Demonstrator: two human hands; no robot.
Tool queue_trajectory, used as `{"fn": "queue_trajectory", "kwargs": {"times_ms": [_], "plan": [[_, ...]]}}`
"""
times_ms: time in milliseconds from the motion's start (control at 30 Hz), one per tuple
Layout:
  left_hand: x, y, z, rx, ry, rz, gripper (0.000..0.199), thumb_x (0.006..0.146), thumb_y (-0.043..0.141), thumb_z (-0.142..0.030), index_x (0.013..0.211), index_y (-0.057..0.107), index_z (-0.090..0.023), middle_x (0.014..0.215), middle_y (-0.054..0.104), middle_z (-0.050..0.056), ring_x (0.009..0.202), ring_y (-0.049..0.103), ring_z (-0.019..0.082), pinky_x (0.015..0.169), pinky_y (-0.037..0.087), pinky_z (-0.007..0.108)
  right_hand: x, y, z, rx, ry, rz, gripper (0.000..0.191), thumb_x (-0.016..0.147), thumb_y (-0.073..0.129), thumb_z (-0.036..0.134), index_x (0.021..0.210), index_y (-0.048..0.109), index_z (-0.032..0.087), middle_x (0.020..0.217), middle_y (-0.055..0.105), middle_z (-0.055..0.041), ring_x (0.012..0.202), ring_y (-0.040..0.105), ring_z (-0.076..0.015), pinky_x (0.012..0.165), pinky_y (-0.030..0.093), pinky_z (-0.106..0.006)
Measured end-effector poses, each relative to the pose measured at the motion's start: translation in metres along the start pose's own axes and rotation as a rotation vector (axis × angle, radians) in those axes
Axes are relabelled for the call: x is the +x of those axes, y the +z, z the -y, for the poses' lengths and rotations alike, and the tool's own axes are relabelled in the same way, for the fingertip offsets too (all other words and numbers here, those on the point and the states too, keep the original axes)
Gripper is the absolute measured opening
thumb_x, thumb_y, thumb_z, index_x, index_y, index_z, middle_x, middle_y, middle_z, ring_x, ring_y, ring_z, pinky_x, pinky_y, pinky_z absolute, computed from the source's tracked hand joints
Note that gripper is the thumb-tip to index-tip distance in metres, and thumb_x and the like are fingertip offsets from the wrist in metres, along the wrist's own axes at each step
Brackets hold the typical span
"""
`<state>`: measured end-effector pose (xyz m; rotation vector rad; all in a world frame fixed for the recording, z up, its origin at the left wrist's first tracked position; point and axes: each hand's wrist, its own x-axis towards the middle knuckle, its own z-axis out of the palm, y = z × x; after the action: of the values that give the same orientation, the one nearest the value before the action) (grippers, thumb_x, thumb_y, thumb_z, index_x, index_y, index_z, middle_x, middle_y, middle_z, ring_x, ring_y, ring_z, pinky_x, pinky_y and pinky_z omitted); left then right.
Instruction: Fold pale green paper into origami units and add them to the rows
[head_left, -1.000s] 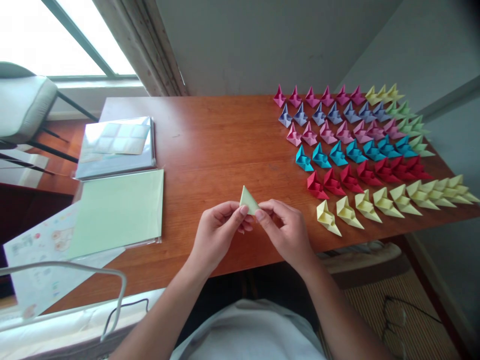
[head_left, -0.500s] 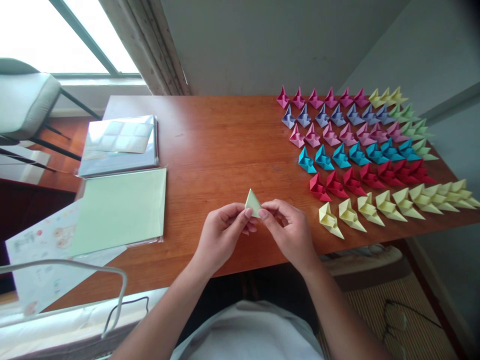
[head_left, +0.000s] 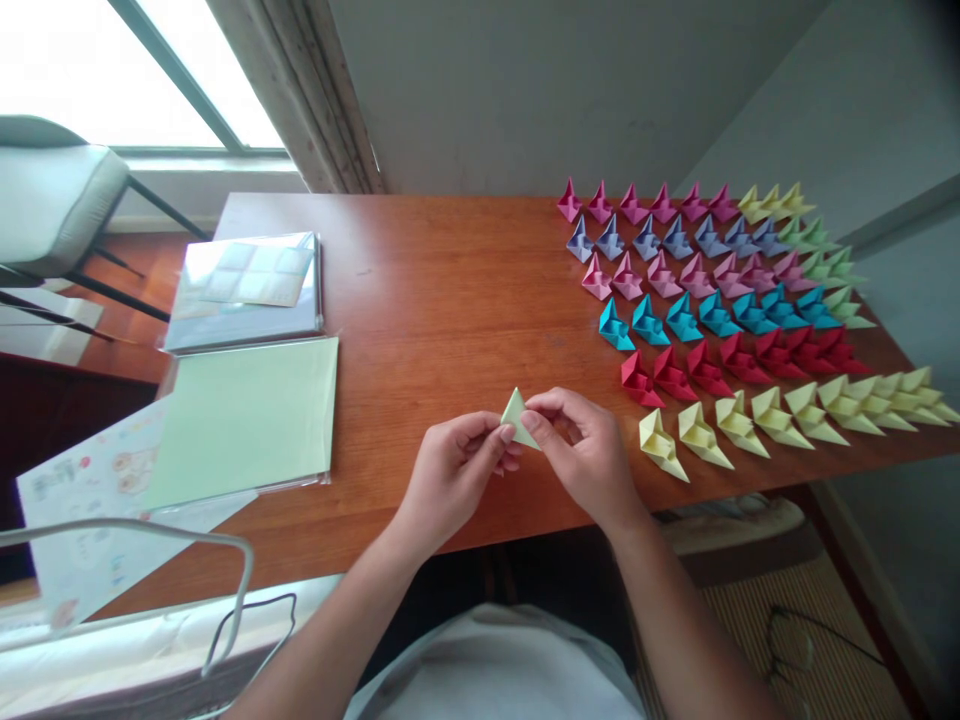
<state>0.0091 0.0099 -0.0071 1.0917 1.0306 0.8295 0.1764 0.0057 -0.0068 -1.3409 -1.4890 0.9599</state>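
A small folded piece of pale green paper point(head_left: 517, 412) is held up over the front part of the wooden table, its pointed tip upward. My left hand point(head_left: 463, 468) pinches its left lower side between thumb and fingers. On the right side, my right hand point(head_left: 583, 452) grips it with the thumb in front, near the middle of the paper. To the right stand rows of folded paper pieces: a yellow row point(head_left: 739, 424) nearest, then red point(head_left: 706, 368), turquoise point(head_left: 683, 318), pink point(head_left: 663, 275), purple point(head_left: 678, 238) and magenta point(head_left: 663, 205).
On the left of the table point(head_left: 420, 290) lie a pack of light green paper point(head_left: 247, 420) and a wrapped stack point(head_left: 244, 325) with a sheet on top. A printed sheet point(head_left: 82, 500) and a pale curved tube point(head_left: 244, 590) are at the lower left. A chair point(head_left: 60, 200) stands beyond.
The folded paper has tilted and shifted slightly right. My right thumb and fingers have moved up along its right side, and its lower right corner now shows. The camera view has shifted slightly.
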Motion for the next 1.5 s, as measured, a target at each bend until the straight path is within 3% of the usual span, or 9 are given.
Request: {"fn": "queue_trajectory", "kwargs": {"times_ms": [200,433,667,933,1200,1500], "plan": [[0.000,0.000,0.000,0.009,0.020,0.028,0.028,0.094,0.063,-0.037,0.081,0.068,-0.013,0.070,0.069,0.003,0.064,0.064,0.012,0.060,0.052,0.019,0.003,0.001,0.000,-0.037,-0.012,-0.009,0.014,0.093,0.065,0.028,0.081,0.066,0.021,0.075,0.064,0.0012,0.070,0.058,-0.0140,0.067,0.047,-0.027],[-0.001,-0.001,0.001,0.106,0.058,0.069,0.028,0.095,0.061,-0.036,0.080,0.068,-0.013,0.071,0.069,0.005,0.065,0.065,0.014,0.061,0.052,0.021,0.006,-0.002,-0.003,0.103,0.047,0.027,0.013,0.094,0.064,0.034,0.091,0.069,0.022,0.089,0.070,-0.0021,0.081,0.066,-0.0175,0.075,0.052,-0.030],[-0.001,-0.002,0.003,0.182,0.081,0.089,0.029,0.097,0.058,-0.036,0.079,0.066,-0.015,0.072,0.069,0.005,0.065,0.064,0.014,0.062,0.051,0.023,0.007,-0.002,-0.002,0.080,0.049,0.017,0.013,0.094,0.064,0.031,0.086,0.068,0.021,0.082,0.067,-0.0018,0.076,0.062,-0.0170,0.072,0.050,-0.030],[-0.001,-0.001,0.000,0.174,0.073,0.098,0.028,0.096,0.058,-0.035,0.079,0.067,-0.014,0.072,0.069,0.005,0.065,0.065,0.014,0.061,0.052,0.022,0.009,-0.003,-0.003,0.234,0.119,0.028,0.009,0.091,0.067,0.030,0.088,0.068,0.022,0.082,0.066,0.0001,0.075,0.061,-0.0154,0.069,0.048,-0.027],[-0.001,-0.002,-0.003,0.207,0.061,0.135,0.027,0.096,0.059,-0.035,0.079,0.067,-0.015,0.074,0.069,0.005,0.068,0.067,0.015,0.063,0.053,0.022,0.013,-0.007,0.000,0.227,0.132,0.036,0.012,0.088,0.067,0.024,0.077,0.064,0.020,0.072,0.061,0.0020,0.068,0.055,-0.0131,0.063,0.043,-0.025],[0.000,0.002,-0.004,0.030,0.007,0.015,0.029,0.090,0.067,-0.041,0.078,0.068,-0.015,0.069,0.069,0.004,0.064,0.065,0.014,0.060,0.052,0.021,0.009,-0.006,0.000,0.177,0.139,0.040,0.024,0.098,0.058,0.042,0.090,0.068,0.021,0.079,0.065,0.0002,0.073,0.062,-0.0142,0.066,0.049,-0.024]]}}
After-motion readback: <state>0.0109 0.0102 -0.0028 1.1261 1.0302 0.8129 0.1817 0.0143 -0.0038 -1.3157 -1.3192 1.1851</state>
